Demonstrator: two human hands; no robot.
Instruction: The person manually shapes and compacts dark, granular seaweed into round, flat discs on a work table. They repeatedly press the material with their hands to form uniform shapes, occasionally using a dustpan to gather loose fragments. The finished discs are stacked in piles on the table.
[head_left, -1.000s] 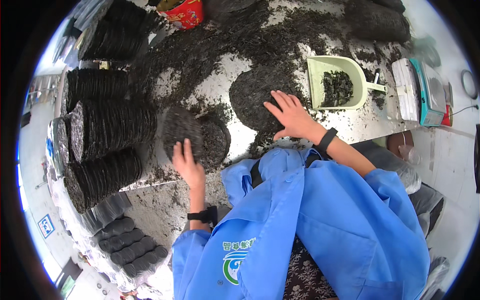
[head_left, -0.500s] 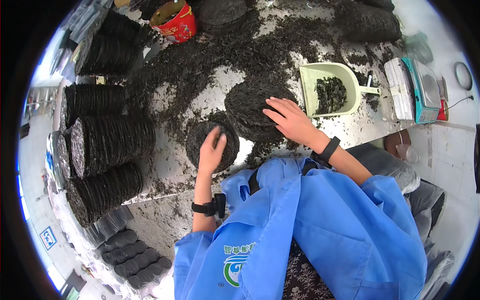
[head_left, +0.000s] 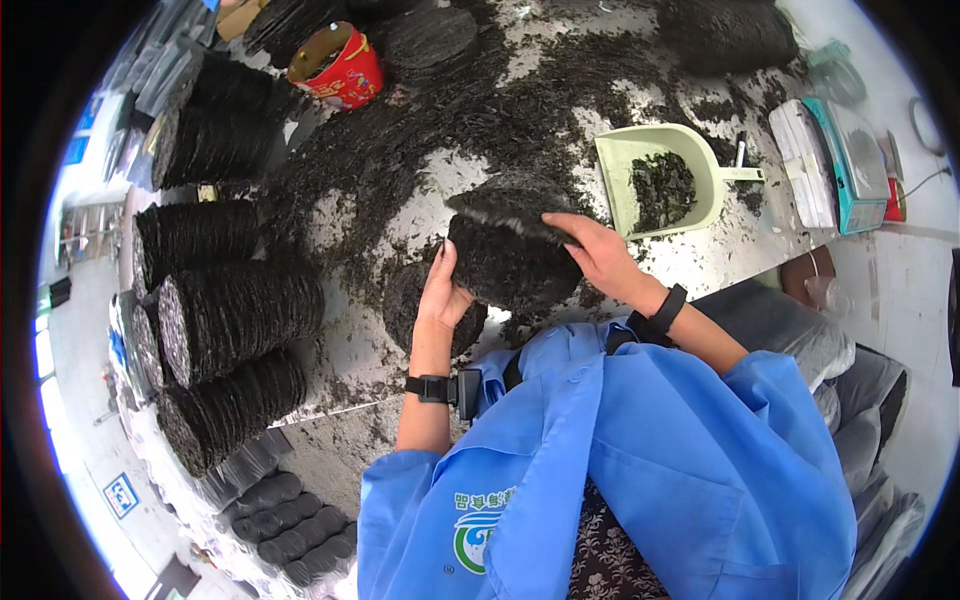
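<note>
Round black dried seaweed discs lie before me on the table. One upper seaweed disc point(head_left: 515, 205) has its near edge raised and tilted, with a paler rim showing. My right hand point(head_left: 605, 262) pinches at the right end of that edge, the fingertips partly hidden by it. Nearer to me is another dark seaweed disc point(head_left: 520, 268). At its left edge, my left hand point(head_left: 441, 290) grips, thumb upward along the rim and fingers partly hidden under it. A smaller round seaweed piece point(head_left: 405, 312) lies on the table, partly behind my left hand.
Loose seaweed flakes point(head_left: 400, 150) are strewn over the pale table. To the right are a light green dustpan point(head_left: 620, 180) holding flakes and a teal scale point(head_left: 855, 175). A red bucket point(head_left: 345, 70) stands at the far left. Stacked discs point(head_left: 240, 320) line the left side.
My left hand has left the smaller piece and moved right to the larger discs. The upper disc's near edge has come up at my right hand. The view has shifted slightly.
</note>
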